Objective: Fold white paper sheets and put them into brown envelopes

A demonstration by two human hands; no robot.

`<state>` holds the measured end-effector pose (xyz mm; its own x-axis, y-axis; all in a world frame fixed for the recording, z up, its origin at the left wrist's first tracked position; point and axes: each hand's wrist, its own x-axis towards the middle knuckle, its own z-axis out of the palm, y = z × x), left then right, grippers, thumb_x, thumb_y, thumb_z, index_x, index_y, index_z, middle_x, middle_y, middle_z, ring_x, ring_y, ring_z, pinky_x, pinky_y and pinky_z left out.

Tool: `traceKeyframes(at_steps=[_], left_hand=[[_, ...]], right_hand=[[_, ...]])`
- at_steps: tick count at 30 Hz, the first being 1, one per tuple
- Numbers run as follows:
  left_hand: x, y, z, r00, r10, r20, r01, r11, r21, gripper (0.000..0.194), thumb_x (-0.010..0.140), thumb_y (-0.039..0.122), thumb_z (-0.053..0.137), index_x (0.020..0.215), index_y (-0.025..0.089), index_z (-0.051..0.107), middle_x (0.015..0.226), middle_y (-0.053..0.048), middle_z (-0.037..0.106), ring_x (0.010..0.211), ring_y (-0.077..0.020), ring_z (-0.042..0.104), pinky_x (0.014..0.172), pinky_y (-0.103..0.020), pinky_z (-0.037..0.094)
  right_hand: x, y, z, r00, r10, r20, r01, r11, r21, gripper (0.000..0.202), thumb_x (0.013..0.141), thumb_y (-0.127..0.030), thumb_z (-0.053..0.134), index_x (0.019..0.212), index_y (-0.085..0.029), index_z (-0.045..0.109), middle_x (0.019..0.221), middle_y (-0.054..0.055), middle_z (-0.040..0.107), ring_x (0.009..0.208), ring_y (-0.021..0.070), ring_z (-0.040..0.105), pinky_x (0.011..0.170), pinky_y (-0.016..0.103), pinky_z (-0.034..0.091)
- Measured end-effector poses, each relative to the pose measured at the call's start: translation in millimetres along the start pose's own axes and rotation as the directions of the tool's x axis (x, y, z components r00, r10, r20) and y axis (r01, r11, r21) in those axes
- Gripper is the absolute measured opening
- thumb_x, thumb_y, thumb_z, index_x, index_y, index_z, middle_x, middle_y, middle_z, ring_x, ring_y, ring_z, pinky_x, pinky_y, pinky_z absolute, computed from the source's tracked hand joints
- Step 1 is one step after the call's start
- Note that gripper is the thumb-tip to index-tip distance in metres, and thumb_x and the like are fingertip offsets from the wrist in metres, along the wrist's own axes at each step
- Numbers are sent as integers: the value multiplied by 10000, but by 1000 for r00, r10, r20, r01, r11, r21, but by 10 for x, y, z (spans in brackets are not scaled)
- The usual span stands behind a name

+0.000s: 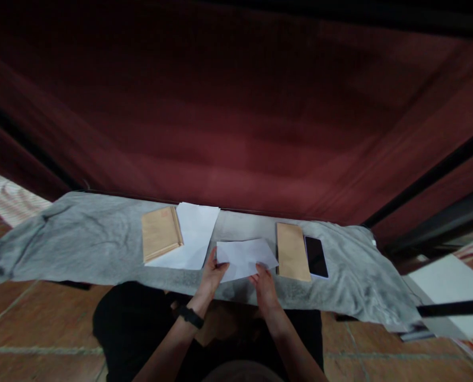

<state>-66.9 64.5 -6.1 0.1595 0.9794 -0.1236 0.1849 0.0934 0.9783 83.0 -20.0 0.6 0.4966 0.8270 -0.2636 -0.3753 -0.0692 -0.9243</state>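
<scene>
A folded sheet of white paper (244,257) is held between my two hands, just above the grey cloth. My left hand (212,273) pinches its left edge, thumb on top. At the lower right edge, my right hand (264,281) grips it the same way, with the fingers partly hidden underneath. To the left lies a stack of white sheets (196,233), partly covered by a stack of brown envelopes (160,233). Right of the paper is another brown envelope or small pile of them (293,252). A dark-screened phone (316,257) lies beside that.
The grey cloth (101,239) covers a long, narrow bench. Behind it rises a dark red panel (228,132). My knees (132,323) are close to the bench's front edge, above a tiled floor (41,329). White boards or sheets (455,292) stand at the far right.
</scene>
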Motion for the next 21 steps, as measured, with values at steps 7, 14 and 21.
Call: traceKeyframes(at_steps=[7,14,21], left_hand=[[235,-61,-196,975,203,88,-217,790,574,624,790,64,532,1404,177,518,1281,-95,663,1135,-245,657,1016,-387,521],[120,-20,-162,920,356,166,-330,470,819,582,856,67,462,1430,160,494,1536,-155,420,1318,-278,523,1081,-413,455],[-170,-164,191,815,432,386,-506,207,837,528,996,256,356,1513,148,367,1583,-140,367,1477,-273,309,1179,-513,304]], right_hand=[[-241,88,-389,962,188,198,-172,980,-95,457,900,-575,462,928,-176,683,984,173,754,869,281,742,783,464,592],[-254,-15,-361,984,20,176,39,945,-325,423,918,-520,516,1086,-191,723,1067,120,756,960,263,721,879,446,574],[67,87,-18,755,-415,508,639,290,-713,497,1039,-328,308,1442,-104,491,1482,158,503,1396,237,445,1154,458,383]])
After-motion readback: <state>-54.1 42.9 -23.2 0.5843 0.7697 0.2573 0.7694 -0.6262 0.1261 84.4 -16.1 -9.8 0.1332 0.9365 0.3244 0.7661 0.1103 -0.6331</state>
